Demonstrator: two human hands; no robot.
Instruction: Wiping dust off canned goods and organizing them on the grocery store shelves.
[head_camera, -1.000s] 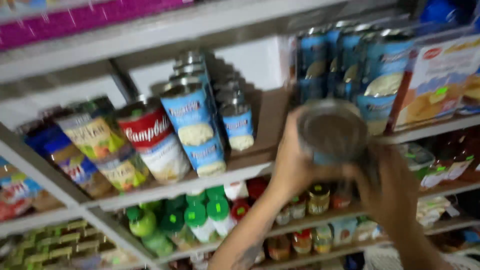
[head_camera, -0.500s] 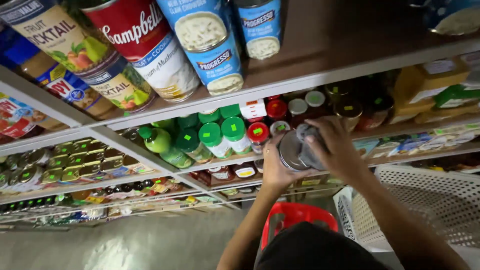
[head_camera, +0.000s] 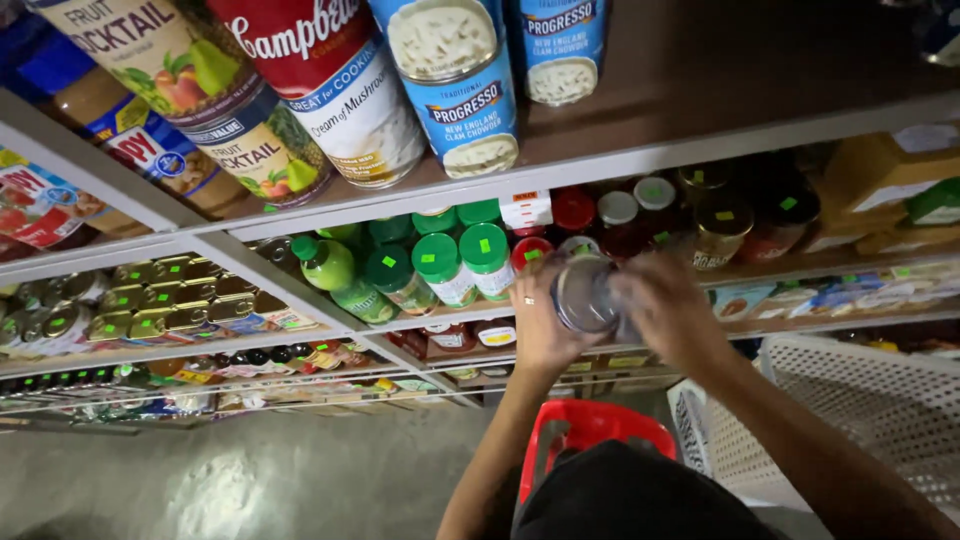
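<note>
A metal can (head_camera: 584, 294) is held between both my hands in front of the middle shelf, its shiny round end facing me. My left hand (head_camera: 540, 322) grips its left side and my right hand (head_camera: 668, 305) wraps its right side, slightly blurred. Right behind the can stand green-lidded bottles (head_camera: 462, 262) and red- and white-lidded jars (head_camera: 600, 212). Below my arms sits a red basket (head_camera: 590, 428).
The top shelf (head_camera: 640, 145) carries blue soup cans (head_camera: 455, 85), a red-and-white soup can (head_camera: 335, 85) and fruit cans (head_camera: 215, 110). Small flat tins (head_camera: 150, 300) fill a lower left shelf. A white lattice basket (head_camera: 850, 410) stands at right. Grey floor (head_camera: 250, 480) lies below.
The can came down from the top shelf of soup cans to the middle shelf level. Over the last half second both hands and the can barely shifted.
</note>
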